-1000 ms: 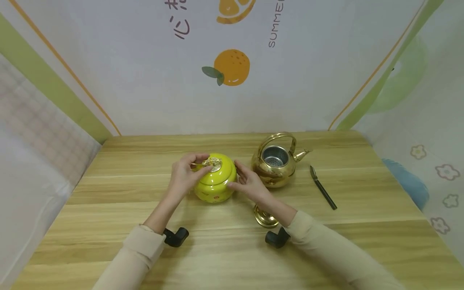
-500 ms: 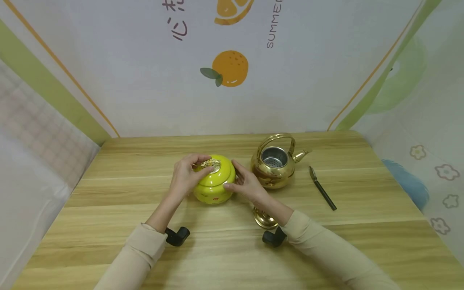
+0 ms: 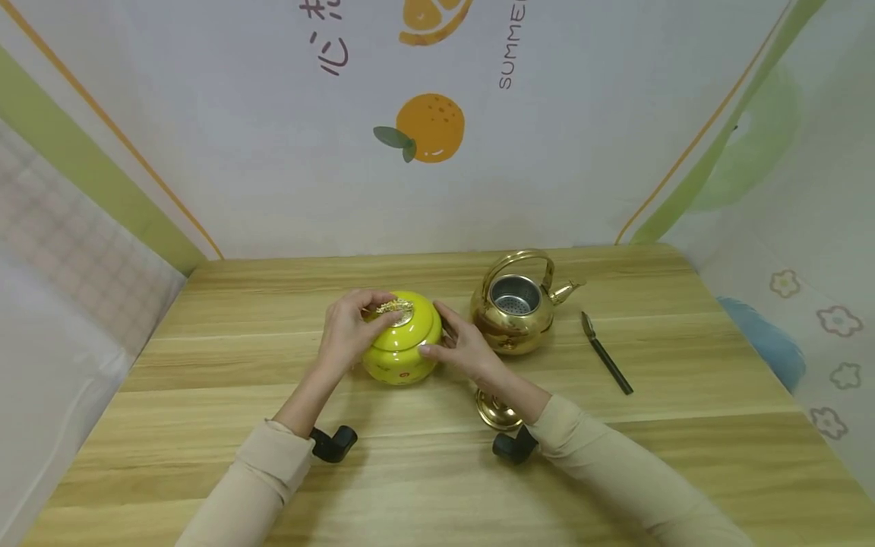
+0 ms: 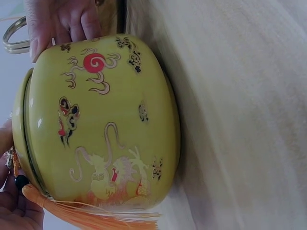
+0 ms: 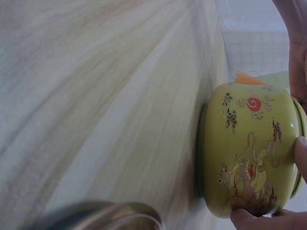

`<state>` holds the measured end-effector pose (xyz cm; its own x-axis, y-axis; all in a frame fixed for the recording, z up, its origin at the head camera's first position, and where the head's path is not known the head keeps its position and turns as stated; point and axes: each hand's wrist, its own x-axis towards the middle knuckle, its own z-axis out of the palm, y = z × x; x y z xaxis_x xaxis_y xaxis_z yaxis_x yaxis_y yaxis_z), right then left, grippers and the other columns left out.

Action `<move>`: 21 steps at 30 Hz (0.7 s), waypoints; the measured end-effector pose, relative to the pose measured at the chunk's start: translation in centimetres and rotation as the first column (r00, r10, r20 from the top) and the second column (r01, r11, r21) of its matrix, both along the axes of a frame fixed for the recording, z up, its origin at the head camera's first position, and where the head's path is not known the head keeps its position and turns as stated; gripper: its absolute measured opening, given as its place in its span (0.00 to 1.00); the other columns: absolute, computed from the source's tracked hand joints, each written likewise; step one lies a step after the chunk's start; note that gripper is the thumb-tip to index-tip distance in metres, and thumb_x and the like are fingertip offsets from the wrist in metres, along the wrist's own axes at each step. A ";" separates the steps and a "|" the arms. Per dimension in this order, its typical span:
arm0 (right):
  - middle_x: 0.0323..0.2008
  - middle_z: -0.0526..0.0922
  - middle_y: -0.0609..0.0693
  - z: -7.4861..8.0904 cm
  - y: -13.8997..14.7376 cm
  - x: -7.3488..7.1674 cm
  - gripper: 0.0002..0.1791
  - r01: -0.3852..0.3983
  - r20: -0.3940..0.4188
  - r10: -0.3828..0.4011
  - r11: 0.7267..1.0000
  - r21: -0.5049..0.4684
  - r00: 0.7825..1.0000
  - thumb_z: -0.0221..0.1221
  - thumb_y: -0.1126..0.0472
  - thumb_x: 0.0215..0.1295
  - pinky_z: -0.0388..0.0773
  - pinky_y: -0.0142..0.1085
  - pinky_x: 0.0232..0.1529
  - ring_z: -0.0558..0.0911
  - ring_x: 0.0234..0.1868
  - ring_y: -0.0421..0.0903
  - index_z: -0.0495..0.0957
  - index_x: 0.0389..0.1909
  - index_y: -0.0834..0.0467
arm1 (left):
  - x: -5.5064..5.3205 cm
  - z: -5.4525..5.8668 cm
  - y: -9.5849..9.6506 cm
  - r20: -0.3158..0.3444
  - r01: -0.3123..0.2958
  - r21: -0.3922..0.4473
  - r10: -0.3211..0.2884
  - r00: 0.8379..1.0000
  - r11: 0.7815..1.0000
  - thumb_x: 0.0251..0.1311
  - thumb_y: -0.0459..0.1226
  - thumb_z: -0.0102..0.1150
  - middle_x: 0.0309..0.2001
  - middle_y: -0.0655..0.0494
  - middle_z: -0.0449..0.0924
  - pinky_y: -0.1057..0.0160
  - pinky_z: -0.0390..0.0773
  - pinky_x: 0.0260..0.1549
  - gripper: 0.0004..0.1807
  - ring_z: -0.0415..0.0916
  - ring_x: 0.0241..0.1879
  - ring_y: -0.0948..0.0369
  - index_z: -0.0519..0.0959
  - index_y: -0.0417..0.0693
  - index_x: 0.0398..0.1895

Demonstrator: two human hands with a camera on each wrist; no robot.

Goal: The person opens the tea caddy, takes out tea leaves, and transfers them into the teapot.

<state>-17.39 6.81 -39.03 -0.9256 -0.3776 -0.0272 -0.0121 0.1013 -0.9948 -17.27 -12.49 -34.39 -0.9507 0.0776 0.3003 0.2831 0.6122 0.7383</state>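
Observation:
A round, glossy yellow jar (image 3: 399, 370) stands upright on the wooden table, its yellow lid (image 3: 425, 319) seated on top. My left hand (image 3: 342, 330) pinches the lid's gold knob (image 3: 395, 310) between thumb and fingers. Around the jar's right side curves my right hand (image 3: 472, 351), thumb at the front near the rim and fingers farther back. Printed dragon and cloud patterns cover the jar (image 4: 110, 110) in the left wrist view. There an orange tassel (image 4: 72, 213) hangs from the knob down the jar's side.
Just right of the jar stands a gold kettle (image 3: 516, 330), lidless, with a strainer inside. A gold round-footed piece (image 3: 497, 412) lies partly under my right forearm. Farther right is a slim dark-handled tool (image 3: 607, 355) with a pointed metal tip. Cloth walls border the table.
Both hands keep their places on the jar and its knob. The right thumb has shifted slightly left along the jar's front. The whole scene slides a little left as the head turns.

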 end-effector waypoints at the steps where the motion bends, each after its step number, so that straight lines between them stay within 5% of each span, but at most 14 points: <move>1: 0.73 0.47 0.59 0.0 0.0 0.0 0.47 0.001 0.000 -0.001 1.000 0.003 1.000 0.63 0.68 0.57 0.53 0.40 0.70 0.51 0.73 0.53 0.45 0.72 0.64 | 0.0 0.1 0.0 -0.002 0.002 -0.003 -0.002 1.000 1.000 0.51 0.36 0.69 0.40 0.46 0.82 0.58 0.79 0.41 0.15 0.76 0.38 0.55 0.83 0.39 0.42; 21: 0.73 0.46 0.60 0.2 0.1 0.2 0.47 -0.014 -0.004 0.014 1.000 0.009 1.000 0.63 0.68 0.58 0.54 0.42 0.70 0.51 0.73 0.55 0.45 0.72 0.65 | 0.2 -0.7 0.2 -0.065 0.003 0.037 -0.001 0.998 0.999 0.51 0.34 0.67 0.38 0.46 0.82 0.60 0.77 0.38 0.12 0.73 0.36 0.56 0.82 0.37 0.38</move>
